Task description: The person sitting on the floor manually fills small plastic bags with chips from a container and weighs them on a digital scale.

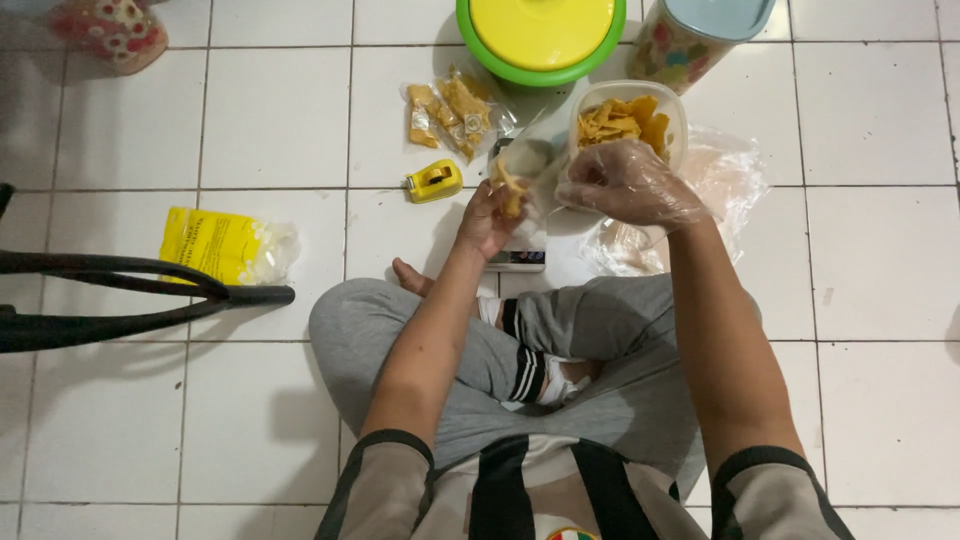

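I sit cross-legged on a white tiled floor. My left hand [492, 215] holds a small clear plastic bag [528, 165] with a few yellow chips in it. My right hand [628, 185], in a thin clear plastic glove, is bunched at the bag's mouth, fingers closed as if on chips, though what is in them is hidden. Just beyond it stands a clear tub of yellow chips [628, 120]. A small scale [518, 258] lies on the floor under my hands.
Filled small chip bags [447, 113] lie ahead, a yellow tape dispenser [433, 181] beside them. A green basin with a yellow lid [541, 38] and a lidded jar [692, 38] stand beyond. A yellow packet of bags [225, 246] and black bars [120, 295] are left.
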